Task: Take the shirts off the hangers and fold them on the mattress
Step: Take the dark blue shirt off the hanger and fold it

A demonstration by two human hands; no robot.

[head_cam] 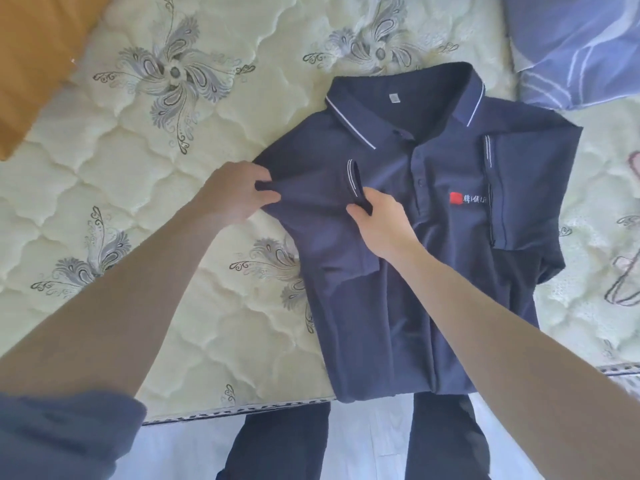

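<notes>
A navy polo shirt [433,258] with a white-striped collar and a red chest logo lies face up on the quilted mattress [166,258], its hem at the near edge. Both side edges and short sleeves are folded in over the front. My left hand [235,194] pinches the fabric at the shirt's left shoulder edge. My right hand [377,220] grips the striped cuff of the left sleeve, which lies across the chest. No hanger is in view.
An orange cushion [38,60] lies at the mattress's far left corner. A blue-and-white cloth [575,46] is bunched at the far right. My dark trouser legs [277,445] stand on the pale floor against the mattress's near edge.
</notes>
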